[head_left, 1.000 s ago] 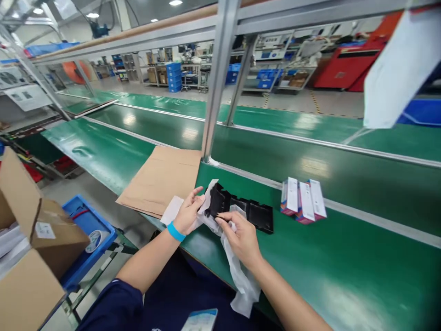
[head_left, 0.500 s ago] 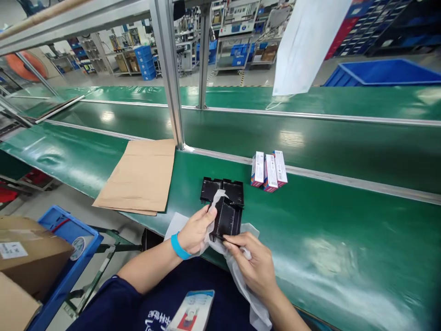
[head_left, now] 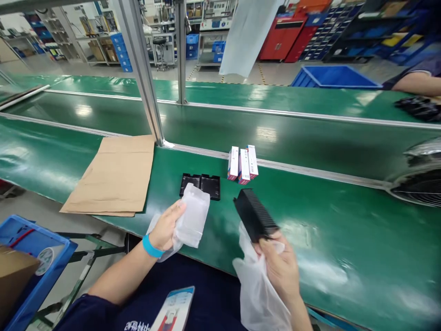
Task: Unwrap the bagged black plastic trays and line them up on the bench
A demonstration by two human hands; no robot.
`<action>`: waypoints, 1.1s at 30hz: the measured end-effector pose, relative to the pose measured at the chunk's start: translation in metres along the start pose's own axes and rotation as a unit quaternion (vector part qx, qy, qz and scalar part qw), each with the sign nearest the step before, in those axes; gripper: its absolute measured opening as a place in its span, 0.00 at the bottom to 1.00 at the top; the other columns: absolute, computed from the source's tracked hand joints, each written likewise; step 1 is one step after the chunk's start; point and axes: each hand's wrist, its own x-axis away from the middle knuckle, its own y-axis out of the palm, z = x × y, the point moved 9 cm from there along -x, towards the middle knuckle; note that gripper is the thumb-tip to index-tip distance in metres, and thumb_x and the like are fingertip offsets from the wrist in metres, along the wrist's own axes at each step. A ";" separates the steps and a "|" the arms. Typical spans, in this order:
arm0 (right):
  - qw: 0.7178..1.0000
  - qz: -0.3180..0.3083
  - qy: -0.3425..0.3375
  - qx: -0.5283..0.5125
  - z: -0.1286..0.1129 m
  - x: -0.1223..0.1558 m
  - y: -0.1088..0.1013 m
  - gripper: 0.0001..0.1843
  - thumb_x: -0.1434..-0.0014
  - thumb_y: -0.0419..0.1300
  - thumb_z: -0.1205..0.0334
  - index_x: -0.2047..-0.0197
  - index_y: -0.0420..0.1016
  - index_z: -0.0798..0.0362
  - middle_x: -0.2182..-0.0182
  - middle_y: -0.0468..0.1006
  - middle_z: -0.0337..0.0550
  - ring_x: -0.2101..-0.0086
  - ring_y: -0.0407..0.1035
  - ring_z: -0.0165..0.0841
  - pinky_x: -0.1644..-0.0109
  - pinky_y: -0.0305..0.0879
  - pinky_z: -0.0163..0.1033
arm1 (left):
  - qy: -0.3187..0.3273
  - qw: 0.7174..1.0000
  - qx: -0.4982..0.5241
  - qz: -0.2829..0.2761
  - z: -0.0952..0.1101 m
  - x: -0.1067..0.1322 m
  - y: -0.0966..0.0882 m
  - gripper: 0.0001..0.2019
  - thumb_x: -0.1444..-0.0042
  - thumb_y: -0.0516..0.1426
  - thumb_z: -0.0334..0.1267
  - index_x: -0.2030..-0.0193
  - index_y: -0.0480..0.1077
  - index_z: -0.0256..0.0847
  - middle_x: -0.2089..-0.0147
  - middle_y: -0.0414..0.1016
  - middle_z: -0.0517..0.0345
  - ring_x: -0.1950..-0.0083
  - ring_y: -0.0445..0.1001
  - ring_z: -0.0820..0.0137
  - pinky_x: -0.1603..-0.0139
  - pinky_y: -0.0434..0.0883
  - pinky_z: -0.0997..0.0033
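Observation:
My left hand point(head_left: 168, 226), with a blue band at the wrist, grips a translucent white pouch point(head_left: 195, 216); whether anything is inside I cannot tell. To its right, my right hand point(head_left: 279, 264) is closed on one end of a black ribbed housing point(head_left: 255, 214), its ridges facing up and slightly blurred. A second soft white bag point(head_left: 260, 294) hangs from the same hand. Just beyond the left hand, two black shallow parts point(head_left: 210, 186) lie side by side on the green bench, partly covered by the pouch.
Three small white-and-red boxes point(head_left: 243, 164) stand by the metal rail. Brown cardboard sheets point(head_left: 112, 177) lie at left beside a metal post point(head_left: 141, 69). At the right edge are a black round fan-like object point(head_left: 418, 186) and another person's arm point(head_left: 418, 82).
My right hand has drawn the black ribbed housing away to the right, with a white bag. My left hand keeps a white pouch. The camera view has turned right.

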 end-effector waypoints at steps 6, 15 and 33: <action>0.876 -0.097 -0.257 0.397 -0.003 -0.023 0.008 0.12 0.30 0.56 0.56 0.55 0.80 0.49 0.61 0.82 0.38 0.63 0.77 0.32 0.58 0.72 0.39 | 0.180 0.886 -0.421 -0.074 0.020 0.015 0.024 0.18 0.35 0.56 0.47 0.46 0.71 0.37 0.55 0.78 0.52 0.55 0.74 0.64 0.52 0.71 0.65; 0.848 -0.085 -0.333 0.404 -0.049 0.012 0.040 0.12 0.31 0.59 0.62 0.45 0.73 0.51 0.54 0.80 0.41 0.55 0.75 0.29 0.47 0.70 0.34 | 0.362 0.516 -0.769 -0.110 -0.034 0.023 0.070 0.06 0.36 0.55 0.39 0.61 0.69 0.39 0.68 0.73 0.55 0.62 0.73 0.61 0.59 0.70 0.61; 0.861 -0.346 -0.267 0.260 -0.045 0.038 0.058 0.09 0.31 0.57 0.67 0.51 0.76 0.52 0.65 0.79 0.40 0.67 0.72 0.28 0.64 0.69 0.33 | 0.231 0.663 -0.685 -0.194 -0.025 -0.006 0.000 0.51 0.42 0.41 0.73 0.23 0.44 0.36 0.22 0.48 0.39 0.20 0.42 0.52 0.22 0.45 0.43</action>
